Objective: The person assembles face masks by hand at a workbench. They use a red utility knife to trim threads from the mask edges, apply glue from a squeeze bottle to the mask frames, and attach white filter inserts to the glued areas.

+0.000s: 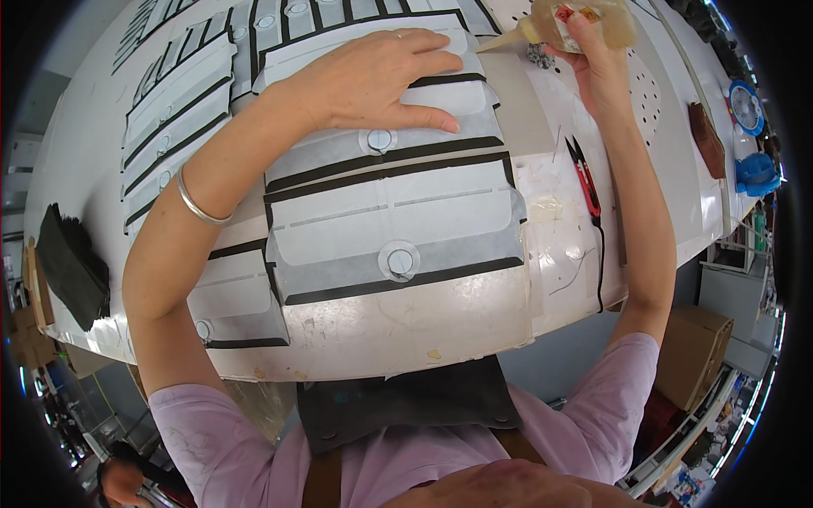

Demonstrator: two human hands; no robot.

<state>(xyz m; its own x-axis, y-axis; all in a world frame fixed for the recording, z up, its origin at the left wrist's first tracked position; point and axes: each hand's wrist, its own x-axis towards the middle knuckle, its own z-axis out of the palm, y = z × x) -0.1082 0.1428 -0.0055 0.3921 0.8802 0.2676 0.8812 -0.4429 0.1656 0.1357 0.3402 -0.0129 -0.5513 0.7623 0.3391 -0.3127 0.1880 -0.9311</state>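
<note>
My left hand (385,76) lies with its fingers spread on a white, black-edged panel (339,151) that has a round disc near its lower edge. At the upper right, my right hand (593,68) is wrapped round a translucent squeeze bottle (622,25) of yellowish liquid. The bottle is tilted, and its pale nozzle (501,41) points left, close to the panel's right edge near my left fingertips. Whether the nozzle tip touches the panel, I cannot tell. Nearer to me lies another such panel (339,220), flat on the white table (406,334).
More panels (182,127) lie overlapped to the left and far side. Red-handled thread snips (584,178) with a black cord rest beside my right forearm. A stack of dark pieces (72,267) sits at the left edge. A small blue fan (745,108) stands far right; a cardboard box (693,356) is below.
</note>
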